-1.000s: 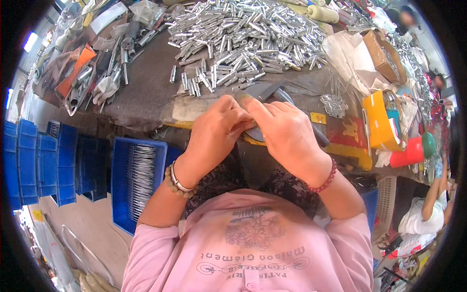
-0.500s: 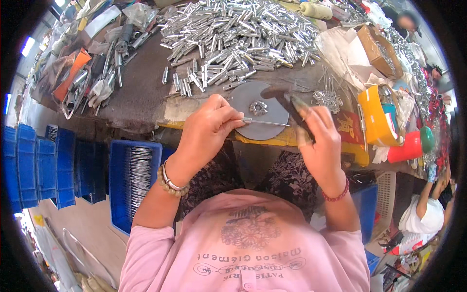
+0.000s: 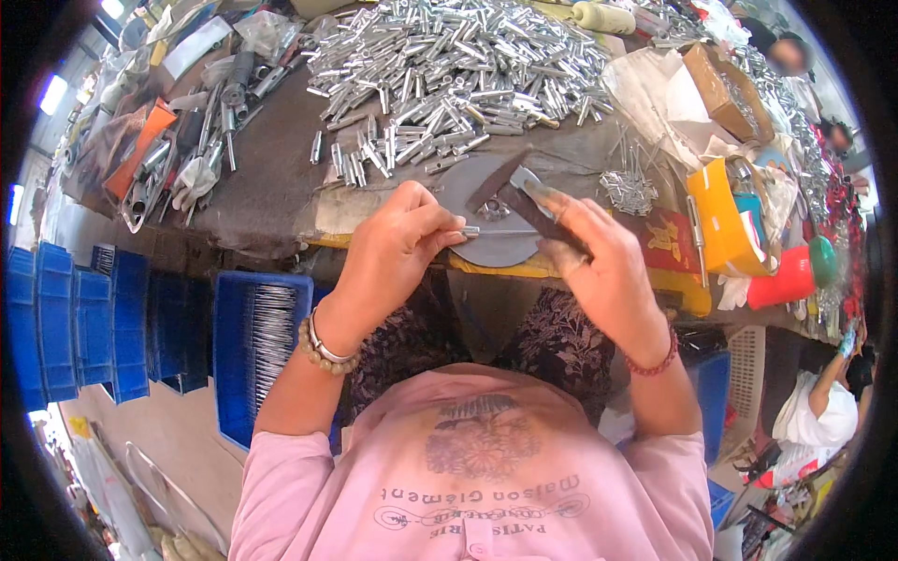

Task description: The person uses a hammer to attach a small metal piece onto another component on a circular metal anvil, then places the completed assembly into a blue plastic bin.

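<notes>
Between thumb and fingers, my left hand [image 3: 407, 234] pinches a small metal sleeve [image 3: 470, 231] with a thin metal rod [image 3: 514, 233] running out of it to the right. The sleeve lies over the left side of a round grey metal plate [image 3: 461, 192] at the table's front edge. My right hand [image 3: 594, 243] is closed round a dark hammer [image 3: 535, 208], whose head is above the plate, just right of the sleeve. Part of the rod and the plate's centre are hidden behind the hammer. Whether the hammer touches the rod I cannot tell.
A large pile of metal sleeves [image 3: 458, 70] covers the far table, with thin pins [image 3: 631, 187] at right. A yellow container [image 3: 730, 220] and a red cup [image 3: 778, 279] stand right. Below left, a blue bin [image 3: 229, 351] holds rods. Another person [image 3: 816, 411] sits at far right.
My right hand has brought the hammer left and over the plate, close to the sleeve. My left hand keeps its pinch in nearly the same place.
</notes>
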Demonstrator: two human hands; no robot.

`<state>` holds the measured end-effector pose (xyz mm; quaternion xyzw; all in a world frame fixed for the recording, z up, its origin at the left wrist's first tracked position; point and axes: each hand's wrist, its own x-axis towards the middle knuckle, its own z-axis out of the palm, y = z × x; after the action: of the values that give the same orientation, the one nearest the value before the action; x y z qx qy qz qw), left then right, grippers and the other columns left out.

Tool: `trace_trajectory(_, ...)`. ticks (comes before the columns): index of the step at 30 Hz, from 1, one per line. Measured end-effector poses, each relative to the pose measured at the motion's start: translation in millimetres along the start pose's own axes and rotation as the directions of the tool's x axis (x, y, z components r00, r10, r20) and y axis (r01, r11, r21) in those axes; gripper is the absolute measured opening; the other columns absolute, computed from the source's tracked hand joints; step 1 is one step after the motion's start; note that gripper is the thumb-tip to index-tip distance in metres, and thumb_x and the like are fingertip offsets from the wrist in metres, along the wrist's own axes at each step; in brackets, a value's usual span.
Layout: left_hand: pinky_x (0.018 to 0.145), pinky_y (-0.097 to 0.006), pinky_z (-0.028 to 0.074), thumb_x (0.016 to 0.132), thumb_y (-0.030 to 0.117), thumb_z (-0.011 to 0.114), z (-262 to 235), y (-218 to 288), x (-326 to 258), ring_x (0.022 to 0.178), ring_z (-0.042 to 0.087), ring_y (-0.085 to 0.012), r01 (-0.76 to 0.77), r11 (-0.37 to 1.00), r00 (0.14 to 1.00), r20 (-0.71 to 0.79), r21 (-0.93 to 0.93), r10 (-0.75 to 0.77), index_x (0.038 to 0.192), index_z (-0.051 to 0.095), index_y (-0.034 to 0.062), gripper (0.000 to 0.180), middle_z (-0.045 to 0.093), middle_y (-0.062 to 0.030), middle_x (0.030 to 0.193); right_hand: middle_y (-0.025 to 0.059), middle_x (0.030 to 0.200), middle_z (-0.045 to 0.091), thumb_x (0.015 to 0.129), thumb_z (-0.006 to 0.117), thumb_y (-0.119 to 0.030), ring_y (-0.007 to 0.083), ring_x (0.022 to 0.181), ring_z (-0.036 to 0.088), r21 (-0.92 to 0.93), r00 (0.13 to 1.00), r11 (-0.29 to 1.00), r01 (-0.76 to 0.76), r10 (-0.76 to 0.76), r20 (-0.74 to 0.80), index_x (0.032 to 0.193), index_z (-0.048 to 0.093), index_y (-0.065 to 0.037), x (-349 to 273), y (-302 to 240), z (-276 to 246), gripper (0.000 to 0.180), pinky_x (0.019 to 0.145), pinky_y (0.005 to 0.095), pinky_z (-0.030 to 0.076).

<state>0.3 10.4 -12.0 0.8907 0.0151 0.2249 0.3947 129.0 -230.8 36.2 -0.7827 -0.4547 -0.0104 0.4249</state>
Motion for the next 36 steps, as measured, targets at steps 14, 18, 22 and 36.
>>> trace_trajectory(14, 0.075, -0.038, 0.056, 0.089, 0.007, 0.088, 8, 12, -16, 0.083, 0.069, -0.0285, -0.048, 0.999, 0.989, -0.136, 0.026, 0.051, 0.116, 0.084, 0.0102, 0.027, 0.069, -0.0091, 0.1, 0.0124, 0.083, 0.07, 0.09, 0.081, -0.008, 0.0296, 0.069, 0.068, -0.082, 0.956, 0.972, -0.219, 0.231, 0.179, 0.109, 0.075, -0.004, -35, -22, 21, 0.02, 0.067, 0.0422, 0.056)
trace_trajectory(18, 0.073, -0.034, 0.056, 0.097, 0.003, 0.082, 25, 26, -43, 0.08, 0.068, -0.0189, 0.144, 0.972, 0.955, -0.233, -0.184, -0.185, 0.134, 0.077, 0.0084, 0.038, 0.074, -0.0071, 0.1, 0.0046, 0.078, 0.069, 0.1, 0.076, -0.007, 0.0101, 0.065, 0.062, 0.277, 0.755, 0.74, -0.613, 0.447, 0.48, 0.12, 0.074, -0.001, -39, -20, 25, 0.021, 0.062, 0.0285, 0.051)
trace_trajectory(22, 0.066, -0.023, 0.053, 0.111, 0.008, 0.069, 33, 40, -54, 0.075, 0.063, -0.0067, 0.386, 0.747, 0.875, -0.041, -0.541, -0.482, 0.159, 0.057, 0.0089, 0.05, 0.078, -0.0049, 0.103, 0.001, 0.081, 0.069, 0.103, 0.073, -0.009, 0.0055, 0.068, 0.059, 0.369, 0.651, 0.557, -0.744, 0.48, 0.587, 0.123, 0.072, 0.002, -42, -28, 28, 0.023, 0.062, 0.0264, 0.049)
trace_trajectory(36, 0.06, -0.02, 0.044, 0.102, 0.007, 0.079, 13, 24, -71, 0.074, 0.057, -0.0023, 0.283, 0.397, 0.799, -0.015, -0.873, -0.601, 0.16, 0.046, 0.0123, 0.068, 0.071, 0.0005, 0.103, 0.0037, 0.105, 0.074, 0.1, 0.072, 0.006, 0.0093, 0.086, 0.07, 0.378, 0.848, 0.781, -0.496, 0.344, 0.403, 0.134, 0.07, -0.003, -51, -36, 53, 0.035, 0.076, 0.0264, 0.058)
